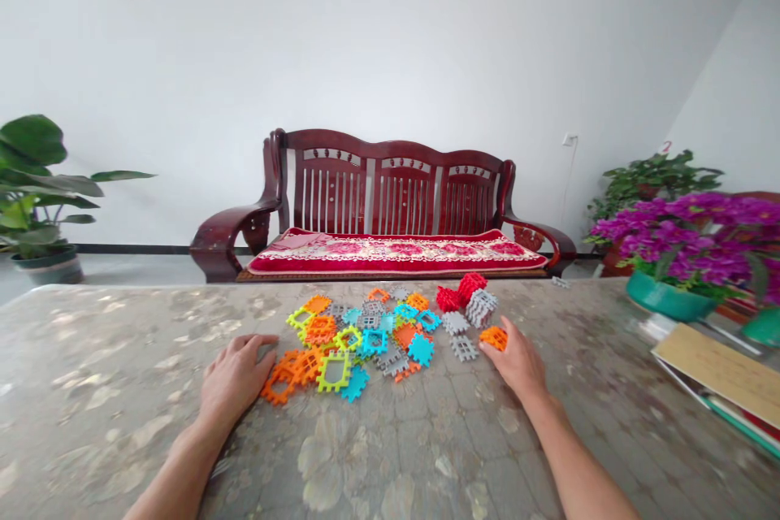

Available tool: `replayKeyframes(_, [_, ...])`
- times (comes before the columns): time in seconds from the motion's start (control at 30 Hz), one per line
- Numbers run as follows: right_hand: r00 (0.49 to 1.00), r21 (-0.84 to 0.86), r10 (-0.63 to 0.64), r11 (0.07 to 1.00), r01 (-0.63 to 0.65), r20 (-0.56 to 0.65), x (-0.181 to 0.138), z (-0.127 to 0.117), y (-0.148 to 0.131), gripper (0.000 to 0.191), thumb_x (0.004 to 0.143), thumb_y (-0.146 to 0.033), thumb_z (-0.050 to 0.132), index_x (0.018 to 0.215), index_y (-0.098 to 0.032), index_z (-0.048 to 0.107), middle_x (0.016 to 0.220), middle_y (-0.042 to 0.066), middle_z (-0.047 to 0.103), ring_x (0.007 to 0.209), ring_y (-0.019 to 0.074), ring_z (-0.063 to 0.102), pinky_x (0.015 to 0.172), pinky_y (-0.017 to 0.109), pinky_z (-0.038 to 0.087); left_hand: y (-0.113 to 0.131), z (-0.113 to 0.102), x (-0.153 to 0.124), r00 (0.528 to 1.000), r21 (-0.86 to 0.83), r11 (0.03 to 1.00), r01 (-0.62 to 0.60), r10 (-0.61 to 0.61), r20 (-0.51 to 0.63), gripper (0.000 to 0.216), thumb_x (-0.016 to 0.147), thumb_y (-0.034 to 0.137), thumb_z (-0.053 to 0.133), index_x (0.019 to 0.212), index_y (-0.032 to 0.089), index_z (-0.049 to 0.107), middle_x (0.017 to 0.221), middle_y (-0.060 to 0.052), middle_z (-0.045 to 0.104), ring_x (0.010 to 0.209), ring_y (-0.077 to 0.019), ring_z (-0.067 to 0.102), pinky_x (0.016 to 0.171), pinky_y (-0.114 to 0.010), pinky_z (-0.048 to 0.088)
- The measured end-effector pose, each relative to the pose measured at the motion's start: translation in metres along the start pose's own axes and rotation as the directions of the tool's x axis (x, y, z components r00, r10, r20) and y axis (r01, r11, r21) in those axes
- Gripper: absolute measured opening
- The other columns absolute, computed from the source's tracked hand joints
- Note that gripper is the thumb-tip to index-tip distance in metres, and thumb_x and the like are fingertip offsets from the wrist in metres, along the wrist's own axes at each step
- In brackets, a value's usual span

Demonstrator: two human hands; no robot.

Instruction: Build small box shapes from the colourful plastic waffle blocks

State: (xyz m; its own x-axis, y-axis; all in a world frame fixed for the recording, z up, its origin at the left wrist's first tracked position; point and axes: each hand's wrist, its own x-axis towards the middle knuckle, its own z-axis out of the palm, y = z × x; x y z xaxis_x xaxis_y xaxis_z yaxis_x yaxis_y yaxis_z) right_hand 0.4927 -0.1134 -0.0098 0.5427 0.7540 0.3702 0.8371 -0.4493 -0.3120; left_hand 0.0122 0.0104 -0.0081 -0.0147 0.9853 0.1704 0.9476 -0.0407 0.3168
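My left hand [236, 374] rests palm down on the table at the left edge of a loose pile of plastic interlocking tiles, its fingers stretched and holding nothing. Closest to it are several orange tiles [279, 383]. A lime-green square frame tile [335, 372] and a blue tile [420, 349] lie further right in the pile. My right hand [519, 361] has its thumb and fingers closed around an orange windowed tile [492, 338] at the tabletop. Grey tiles [464, 348] lie just left of it, with a grey stack [481, 307] and red stacks [471, 286] behind.
The patterned table [390, 455] spans the foreground. At its right stand a teal pot of purple flowers [673, 294] and a pile of books or papers [725, 370]. A small grey piece [561, 283] lies near the far edge. Beyond is a wooden bench [402, 187].
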Motion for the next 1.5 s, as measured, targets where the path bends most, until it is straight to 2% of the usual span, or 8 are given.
replayKeyframes(0.1, [0.997,0.038,-0.035,0.999,0.038,-0.075,0.001,0.002,0.002,0.067,0.082,-0.054,0.051,0.136,-0.013,0.048,0.121,0.016,0.064,0.106,0.0305,0.061,0.087,0.041,0.046,0.000,0.001,0.000,1.000,0.000,1.000,-0.006,0.006,-0.006,0.042,0.087,0.039,0.039,0.118,0.027,0.065,0.131,-0.011,0.058,0.119,-0.0312,0.055,0.098,-0.049,0.042])
replayKeyframes(0.23, [0.963,0.121,-0.098,0.984,0.132,-0.251,0.004,0.003,0.006,0.054,0.089,-0.049,0.040,0.126,-0.015,0.056,0.117,0.015,0.066,0.106,0.0282,0.060,0.091,0.042,0.044,0.000,0.001,0.000,1.000,-0.002,1.000,0.002,-0.002,0.000,0.042,0.087,0.039,0.039,0.117,0.028,0.065,0.132,-0.010,0.057,0.120,-0.0313,0.054,0.098,-0.050,0.042])
replayKeyframes(0.43, [0.880,0.272,-0.267,0.881,0.388,-0.392,-0.003,-0.001,-0.008,0.036,0.094,-0.039,0.040,0.103,-0.019,0.069,0.099,0.010,0.072,0.093,0.0215,0.064,0.087,0.034,0.048,0.001,0.000,0.000,1.000,-0.006,1.000,0.008,-0.008,0.003,0.042,0.086,0.039,0.038,0.117,0.028,0.065,0.131,-0.010,0.057,0.120,-0.0316,0.054,0.098,-0.050,0.042])
replayKeyframes(0.57, [0.852,0.333,-0.404,0.795,0.507,-0.334,-0.017,0.000,-0.030,0.029,0.095,-0.034,0.044,0.097,-0.021,0.070,0.094,0.007,0.074,0.087,0.0179,0.068,0.081,0.028,0.050,0.001,-0.001,0.000,1.000,0.000,1.000,0.014,-0.014,0.006,0.042,0.086,0.039,0.039,0.117,0.028,0.065,0.131,-0.010,0.057,0.120,-0.0312,0.054,0.098,-0.049,0.042])
replayKeyframes(0.7, [0.820,0.351,-0.511,0.741,0.572,-0.257,-0.028,0.002,-0.047,0.027,0.095,-0.031,0.045,0.097,-0.022,0.070,0.091,0.006,0.075,0.082,0.0168,0.069,0.077,0.026,0.050,0.001,0.000,0.001,1.000,0.008,1.000,0.011,-0.011,0.009,0.042,0.087,0.040,0.038,0.118,0.028,0.065,0.132,-0.009,0.057,0.121,-0.0307,0.053,0.099,-0.048,0.041])
replayKeyframes(0.93, [0.779,0.294,-0.596,0.722,0.627,-0.197,-0.036,-0.001,-0.053,0.027,0.093,-0.029,0.047,0.075,-0.021,0.065,0.067,0.002,0.068,0.063,0.0138,0.062,0.063,0.023,0.042,0.002,0.001,-0.001,1.000,0.010,1.000,0.009,-0.008,-0.025,0.041,0.086,0.038,0.039,0.116,0.029,0.066,0.131,-0.008,0.058,0.119,-0.0298,0.055,0.097,-0.045,0.042])
replayKeyframes(1.13, [0.735,0.254,-0.671,0.697,0.671,-0.099,-0.041,0.005,-0.059,0.026,0.090,-0.026,0.049,0.068,-0.021,0.061,0.059,-0.001,0.064,0.056,0.0119,0.059,0.058,0.024,0.034,0.002,0.001,-0.002,0.999,0.016,1.000,0.013,-0.012,-0.032,0.040,0.086,0.038,0.040,0.116,0.030,0.066,0.130,-0.007,0.059,0.119,-0.0287,0.055,0.098,-0.044,0.042])
replayKeyframes(1.5, [0.769,0.218,-0.639,0.753,0.621,0.017,-0.042,0.009,-0.060,0.025,0.089,-0.026,0.048,0.069,-0.022,0.062,0.062,-0.001,0.066,0.058,0.0127,0.059,0.058,0.025,0.032,0.006,-0.003,-0.005,1.000,-0.030,0.999,0.016,-0.017,-0.022,0.041,0.087,0.036,0.040,0.119,0.027,0.064,0.131,-0.009,0.058,0.118,-0.0285,0.055,0.100,-0.045,0.039])
